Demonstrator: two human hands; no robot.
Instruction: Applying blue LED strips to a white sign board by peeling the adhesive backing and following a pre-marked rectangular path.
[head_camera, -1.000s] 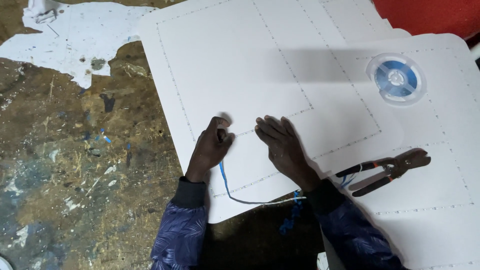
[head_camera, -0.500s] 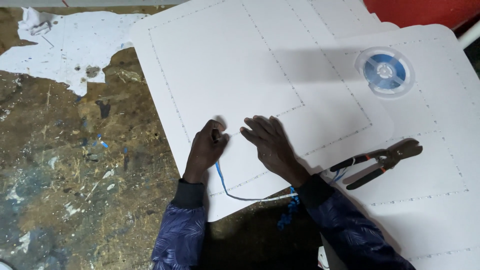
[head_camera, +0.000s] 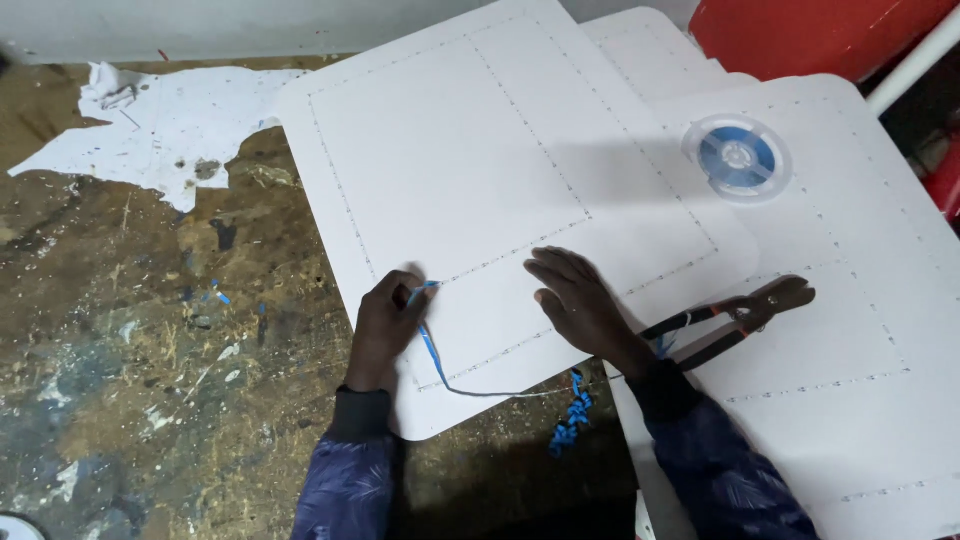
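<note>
Landmark = the top white panel (head_camera: 480, 170), rounded corners, dotted hole lines.

Nearest: both sleeves come up from the bottom edge, forearms angled in toward the panel's near edge. A bunch of blue offcuts (head_camera: 572, 415) lies on the bench just off that edge, between the arms.

Left hand (head_camera: 385, 325) sits at the panel's near-left corner, fingers curled, pinching the blue wire (head_camera: 432, 345) at its top end by a dotted line; wire runs down and trails right along the near edge. Right hand (head_camera: 580, 305) is flat, fingers spread, palm pressing the panel, holding nothing.

To do it well, imo: keep the palm weight on so the panel can't slide, keep the pinch close to the hole, feed w/o kinking.

Pliers (head_camera: 735, 315) lie just right of the panel on a lower sheet; wire spool (head_camera: 737, 157) farther, beyond its right edge.
</note>
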